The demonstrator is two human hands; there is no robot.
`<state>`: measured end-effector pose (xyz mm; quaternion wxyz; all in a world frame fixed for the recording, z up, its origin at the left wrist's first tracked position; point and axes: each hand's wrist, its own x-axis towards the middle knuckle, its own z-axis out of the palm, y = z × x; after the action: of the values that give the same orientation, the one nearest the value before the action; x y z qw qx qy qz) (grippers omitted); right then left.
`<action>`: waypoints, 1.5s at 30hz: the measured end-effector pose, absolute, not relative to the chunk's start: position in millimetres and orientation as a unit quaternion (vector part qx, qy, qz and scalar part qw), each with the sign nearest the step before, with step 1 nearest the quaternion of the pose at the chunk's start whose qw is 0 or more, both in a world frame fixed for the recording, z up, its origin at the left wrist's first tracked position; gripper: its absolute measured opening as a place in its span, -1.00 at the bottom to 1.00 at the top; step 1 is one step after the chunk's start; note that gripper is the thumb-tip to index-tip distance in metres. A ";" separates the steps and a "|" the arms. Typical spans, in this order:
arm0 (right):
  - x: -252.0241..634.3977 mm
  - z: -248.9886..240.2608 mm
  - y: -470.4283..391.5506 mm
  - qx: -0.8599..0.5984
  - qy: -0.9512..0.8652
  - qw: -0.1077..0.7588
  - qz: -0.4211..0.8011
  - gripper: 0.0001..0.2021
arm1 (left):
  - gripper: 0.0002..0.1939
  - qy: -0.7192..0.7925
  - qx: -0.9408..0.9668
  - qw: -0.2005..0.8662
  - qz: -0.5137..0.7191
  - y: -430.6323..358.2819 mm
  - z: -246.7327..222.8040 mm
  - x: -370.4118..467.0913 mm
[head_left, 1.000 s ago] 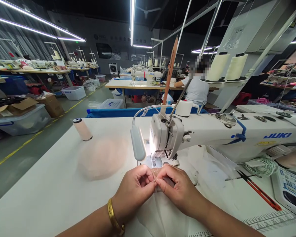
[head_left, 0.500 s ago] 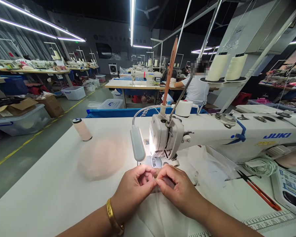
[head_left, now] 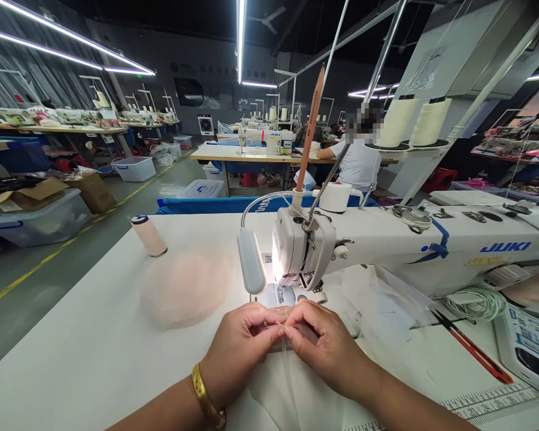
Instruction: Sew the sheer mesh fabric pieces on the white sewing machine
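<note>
My left hand (head_left: 247, 341) and my right hand (head_left: 321, 344) meet fingertip to fingertip in front of the sewing machine (head_left: 300, 245). Both pinch the edge of a thin, sheer white fabric (head_left: 281, 389), which hangs down toward me over the table. A narrow strip with small light dots shows between the fingers. The lit needle area and metal plate (head_left: 285, 295) lie just beyond my fingertips. Further left, a sheer pale pink fabric piece (head_left: 186, 287) rests on the white table (head_left: 81, 347), beside a pink thread spool (head_left: 149, 236).
More sheer fabric (head_left: 377, 305) lies right of the needle area. Red-handled snips (head_left: 476, 350), a coil of pale cord (head_left: 476, 301), a ruler (head_left: 498, 402) and a white device (head_left: 527, 347) sit at the right. A person in white (head_left: 357, 161) sits beyond.
My left fingers have closed in more around the fabric edge, and more of the dotted strip shows between the hands. My right hand has hardly moved.
</note>
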<state>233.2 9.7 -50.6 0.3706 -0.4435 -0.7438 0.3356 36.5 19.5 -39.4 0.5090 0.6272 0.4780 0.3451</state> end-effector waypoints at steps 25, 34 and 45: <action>231.3 -53.2 8.8 -0.434 -0.751 0.386 0.315 -0.85 | -0.75 0.491 0.659 0.457 0.339 19.3 -41.7 34.6; 231.2 -53.5 9.8 -0.438 -0.755 0.380 0.306 -0.85 | -0.73 0.501 0.664 0.434 0.347 18.8 -41.2 35.1; 230.7 -52.5 8.7 -0.441 -0.757 0.375 0.304 -0.83 | -0.72 0.519 0.662 0.421 0.341 16.6 -39.5 36.4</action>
<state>230.7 8.7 -52.5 0.3751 -0.4406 -0.7570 0.3035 36.4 16.6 -39.5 0.4206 0.6617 0.5186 0.3410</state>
